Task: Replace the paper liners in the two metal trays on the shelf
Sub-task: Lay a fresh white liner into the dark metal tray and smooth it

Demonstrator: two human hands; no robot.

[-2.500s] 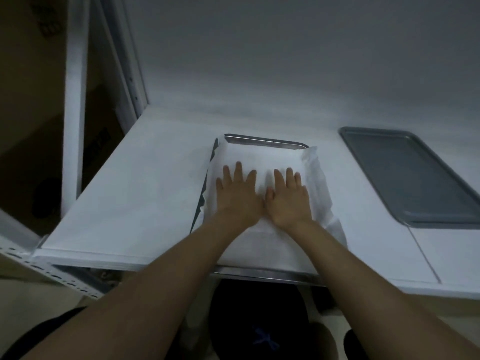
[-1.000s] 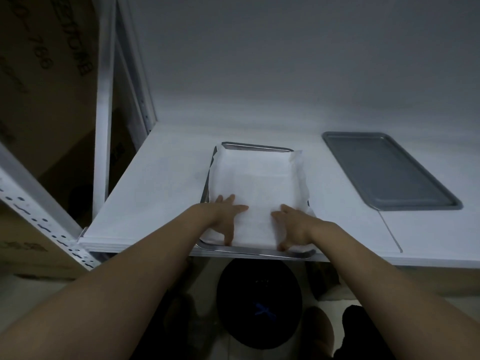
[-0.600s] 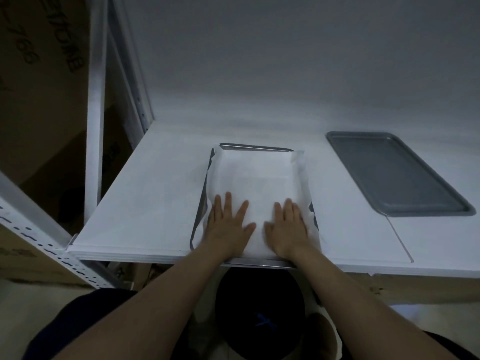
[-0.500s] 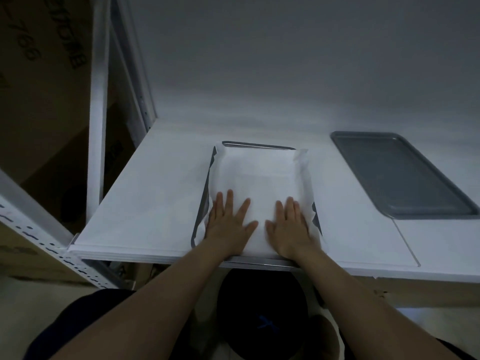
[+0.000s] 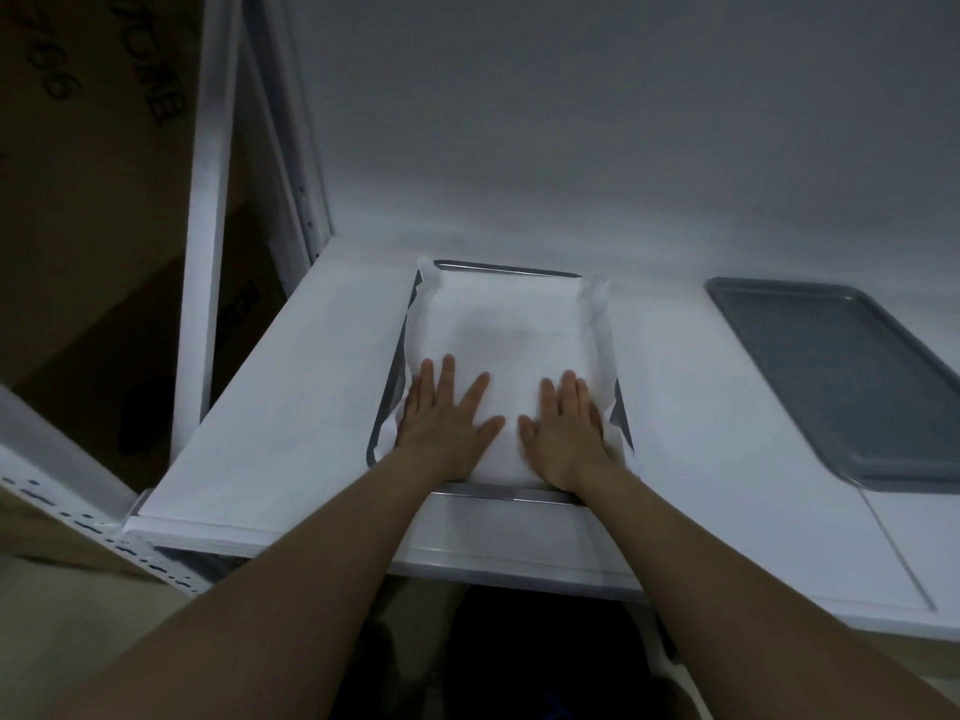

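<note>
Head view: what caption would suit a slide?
Left hand and right hand press a white paper liner flat into one metal tray on the shelf; the other tray lies bare.

Printed cardboard box at left, dark object below.

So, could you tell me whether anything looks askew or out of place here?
The paper liner sits crooked in the left tray: it bunches against the right wall while bare metal shows along the left. The right tray is unlined.
</note>
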